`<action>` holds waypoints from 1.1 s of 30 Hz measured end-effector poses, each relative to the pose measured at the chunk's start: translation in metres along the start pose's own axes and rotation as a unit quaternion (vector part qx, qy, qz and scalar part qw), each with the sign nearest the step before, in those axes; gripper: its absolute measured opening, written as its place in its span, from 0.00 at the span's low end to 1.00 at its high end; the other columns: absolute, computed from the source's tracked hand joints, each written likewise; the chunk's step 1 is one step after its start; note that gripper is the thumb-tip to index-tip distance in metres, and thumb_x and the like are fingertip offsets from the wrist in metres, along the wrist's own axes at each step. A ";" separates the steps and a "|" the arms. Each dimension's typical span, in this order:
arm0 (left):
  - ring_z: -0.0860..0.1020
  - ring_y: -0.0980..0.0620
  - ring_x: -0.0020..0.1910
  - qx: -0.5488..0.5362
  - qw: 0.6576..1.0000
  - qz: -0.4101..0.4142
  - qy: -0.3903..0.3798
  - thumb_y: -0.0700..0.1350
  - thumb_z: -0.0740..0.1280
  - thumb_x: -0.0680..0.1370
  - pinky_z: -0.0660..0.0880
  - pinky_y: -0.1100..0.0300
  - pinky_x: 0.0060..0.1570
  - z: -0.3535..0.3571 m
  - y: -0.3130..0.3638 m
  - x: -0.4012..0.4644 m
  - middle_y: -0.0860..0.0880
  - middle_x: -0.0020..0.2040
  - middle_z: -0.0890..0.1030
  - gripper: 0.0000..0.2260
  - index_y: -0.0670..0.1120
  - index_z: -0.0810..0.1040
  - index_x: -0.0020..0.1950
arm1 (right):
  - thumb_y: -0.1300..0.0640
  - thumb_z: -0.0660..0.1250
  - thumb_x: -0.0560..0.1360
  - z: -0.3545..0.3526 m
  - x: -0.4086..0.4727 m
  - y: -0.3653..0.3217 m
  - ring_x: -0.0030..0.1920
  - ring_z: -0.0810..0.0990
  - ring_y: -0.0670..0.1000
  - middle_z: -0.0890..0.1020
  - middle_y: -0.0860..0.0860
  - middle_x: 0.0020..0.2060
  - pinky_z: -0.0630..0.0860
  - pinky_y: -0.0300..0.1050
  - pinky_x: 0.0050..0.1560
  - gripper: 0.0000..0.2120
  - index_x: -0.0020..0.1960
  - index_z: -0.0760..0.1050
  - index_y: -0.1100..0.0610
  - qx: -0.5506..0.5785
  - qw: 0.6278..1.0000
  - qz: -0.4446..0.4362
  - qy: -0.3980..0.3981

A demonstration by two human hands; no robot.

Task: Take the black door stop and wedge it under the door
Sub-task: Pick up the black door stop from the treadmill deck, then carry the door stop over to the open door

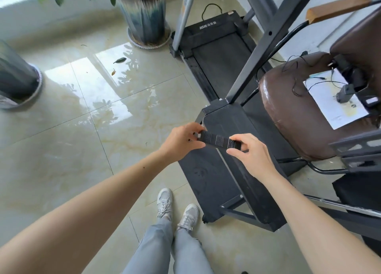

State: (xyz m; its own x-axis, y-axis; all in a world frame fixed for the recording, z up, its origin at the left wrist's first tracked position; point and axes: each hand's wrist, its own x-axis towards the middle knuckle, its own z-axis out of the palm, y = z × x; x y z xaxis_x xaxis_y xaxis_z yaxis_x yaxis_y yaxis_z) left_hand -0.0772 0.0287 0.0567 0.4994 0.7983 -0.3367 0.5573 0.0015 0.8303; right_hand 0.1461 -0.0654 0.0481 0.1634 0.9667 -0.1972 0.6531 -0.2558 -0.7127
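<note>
The black door stop (217,139) is a long ribbed rubber wedge held in the air at waist height, over the near end of a treadmill. My left hand (183,140) pinches its left end between thumb and fingers. My right hand (250,152) grips its right end the same way. Both arms reach forward from the bottom corners of the view. No door shows in this frame.
A black treadmill (216,53) with grey uprights runs from the centre to the back. A brown leather chair (292,112) with papers and cables stands at the right. Two potted plants (144,15) stand on the glossy tile floor (72,139) at the back and left. My feet (177,207) are below.
</note>
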 end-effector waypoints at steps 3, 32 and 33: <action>0.81 0.47 0.46 -0.030 0.999 -0.002 0.026 0.38 0.72 0.71 0.77 0.61 0.45 -0.020 0.004 -0.022 0.50 0.51 0.79 0.13 0.46 0.76 0.54 | 0.55 0.73 0.71 -0.003 0.003 -0.030 0.42 0.75 0.44 0.76 0.38 0.47 0.80 0.40 0.41 0.13 0.55 0.79 0.49 0.002 1.000 -0.024 -0.018; 0.83 0.52 0.45 -0.163 0.933 -0.072 0.313 0.42 0.76 0.67 0.79 0.56 0.47 -0.262 -0.083 -0.208 0.55 0.50 0.82 0.16 0.52 0.80 0.53 | 0.60 0.77 0.69 0.137 0.066 -0.342 0.41 0.77 0.38 0.81 0.51 0.50 0.73 0.25 0.39 0.15 0.55 0.82 0.57 -0.019 0.946 -0.275 -0.168; 0.83 0.52 0.45 -0.161 0.930 -0.074 0.322 0.42 0.77 0.67 0.80 0.55 0.47 -0.271 -0.088 -0.214 0.55 0.49 0.82 0.16 0.51 0.80 0.54 | 0.60 0.77 0.69 0.147 0.068 -0.352 0.40 0.77 0.38 0.81 0.50 0.49 0.72 0.25 0.39 0.16 0.55 0.82 0.57 -0.020 0.944 -0.280 -0.172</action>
State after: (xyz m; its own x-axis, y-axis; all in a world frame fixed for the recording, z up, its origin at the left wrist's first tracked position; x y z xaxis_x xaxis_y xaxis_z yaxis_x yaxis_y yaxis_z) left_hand -0.4129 0.0213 0.1756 -0.1254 0.9698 -0.2093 0.3085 0.2386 0.9208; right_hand -0.1810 0.0889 0.1868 -0.4608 0.8875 -0.0086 0.5943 0.3014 -0.7456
